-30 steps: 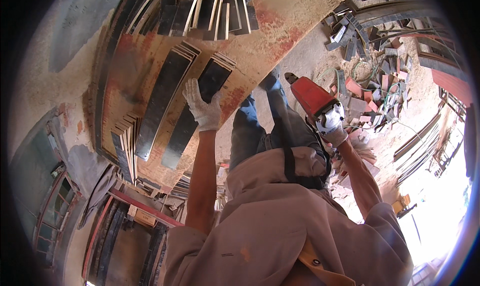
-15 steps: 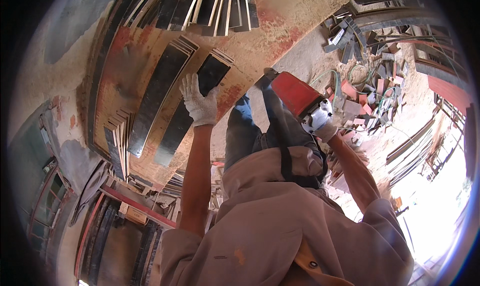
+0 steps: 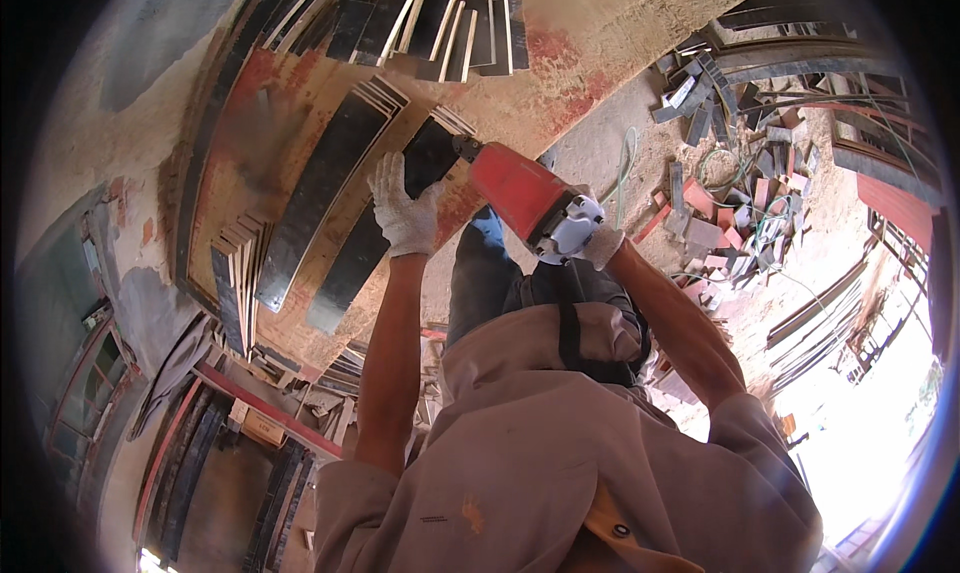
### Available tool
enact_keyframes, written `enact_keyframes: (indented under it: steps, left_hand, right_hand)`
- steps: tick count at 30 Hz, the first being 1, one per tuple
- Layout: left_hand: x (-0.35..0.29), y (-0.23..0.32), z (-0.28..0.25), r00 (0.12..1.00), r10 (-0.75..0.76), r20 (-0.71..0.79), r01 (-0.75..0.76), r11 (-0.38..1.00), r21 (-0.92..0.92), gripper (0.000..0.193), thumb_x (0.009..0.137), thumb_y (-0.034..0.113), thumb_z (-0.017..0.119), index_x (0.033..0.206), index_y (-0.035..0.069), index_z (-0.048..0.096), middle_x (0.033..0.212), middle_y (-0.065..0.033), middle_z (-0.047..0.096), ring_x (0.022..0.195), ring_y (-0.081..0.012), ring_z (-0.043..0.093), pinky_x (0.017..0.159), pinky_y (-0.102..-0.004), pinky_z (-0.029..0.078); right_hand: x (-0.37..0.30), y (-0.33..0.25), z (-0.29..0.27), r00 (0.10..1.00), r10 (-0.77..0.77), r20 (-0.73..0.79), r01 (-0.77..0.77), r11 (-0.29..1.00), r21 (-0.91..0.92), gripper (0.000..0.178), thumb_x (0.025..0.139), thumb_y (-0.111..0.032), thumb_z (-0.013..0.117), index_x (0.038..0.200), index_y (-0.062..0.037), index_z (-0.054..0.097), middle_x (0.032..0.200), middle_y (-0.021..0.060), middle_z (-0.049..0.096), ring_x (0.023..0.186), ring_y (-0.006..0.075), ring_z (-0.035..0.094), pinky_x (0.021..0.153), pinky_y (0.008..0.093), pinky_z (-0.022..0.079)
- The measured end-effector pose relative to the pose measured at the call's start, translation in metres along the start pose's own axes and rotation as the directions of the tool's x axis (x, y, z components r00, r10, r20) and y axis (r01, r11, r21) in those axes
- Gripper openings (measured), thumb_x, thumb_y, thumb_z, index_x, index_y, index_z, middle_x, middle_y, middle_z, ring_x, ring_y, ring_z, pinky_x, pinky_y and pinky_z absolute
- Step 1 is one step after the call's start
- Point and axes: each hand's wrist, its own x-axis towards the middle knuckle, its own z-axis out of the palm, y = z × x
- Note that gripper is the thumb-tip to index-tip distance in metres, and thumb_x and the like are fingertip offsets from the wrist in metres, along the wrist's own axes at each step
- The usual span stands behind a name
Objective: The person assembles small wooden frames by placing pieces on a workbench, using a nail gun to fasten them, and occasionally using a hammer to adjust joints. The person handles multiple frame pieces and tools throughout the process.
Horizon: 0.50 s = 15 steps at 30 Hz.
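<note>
My left hand (image 3: 405, 211), in a pale work glove, lies over a long black board (image 3: 365, 243) on the table with its fingers stretched and spread. Whether the palm presses on the board I cannot tell. My right hand (image 3: 598, 235), also gloved, grips the silver end of a red handheld power tool (image 3: 515, 188). The tool's black tip (image 3: 466, 149) points at the far right end of the board, close to a small stack of strip ends (image 3: 452, 121). Beside it lies another stack of long black boards (image 3: 325, 193).
The wooden table (image 3: 565, 73) has a red-stained edge. Upright black pieces (image 3: 430, 33) stand at its far side, and a leaning stack of boards (image 3: 240, 273) at its left. Offcuts (image 3: 740, 198) and a thin green hose (image 3: 626, 168) lie on the floor at right.
My right hand has swung the red tool leftward, from beside the table to over its edge near the black board. My left hand has stayed nearly in place.
</note>
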Motion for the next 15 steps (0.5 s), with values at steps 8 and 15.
enact_keyframes:
  steps: [8, 15]
  left_hand:
    - [-0.001, -0.003, 0.001, 1.000, 0.012, -0.015, -0.013, 1.000, -0.022, 0.081, 0.071, 0.015, 0.090, 0.144, 0.002, 0.057, 0.152, -0.0210, 0.054, 0.145, -0.0362, 0.047, 0.126, -0.0526, 0.028]
    - [0.001, -0.001, 0.003, 1.000, 0.000, -0.019, 0.000, 1.000, -0.014, 0.080, 0.070, 0.016, 0.089, 0.143, 0.002, 0.058, 0.150, -0.0217, 0.056, 0.144, -0.0375, 0.048, 0.126, -0.0535, 0.029]
  right_hand:
    - [0.002, -0.014, -0.004, 0.975, -0.168, 0.149, 0.193, 0.966, -0.174, 0.055, 0.082, -0.017, 0.084, 0.133, -0.0049, 0.066, 0.112, 0.0014, 0.075, 0.096, 0.0049, 0.065, 0.084, 0.0269, 0.057]
    - [0.013, -0.024, 0.014, 0.991, 0.082, 0.110, -0.098, 0.984, 0.150, 0.043, 0.097, -0.012, 0.070, 0.138, -0.0030, 0.062, 0.123, 0.0034, 0.072, 0.107, 0.0093, 0.067, 0.092, 0.0286, 0.058]
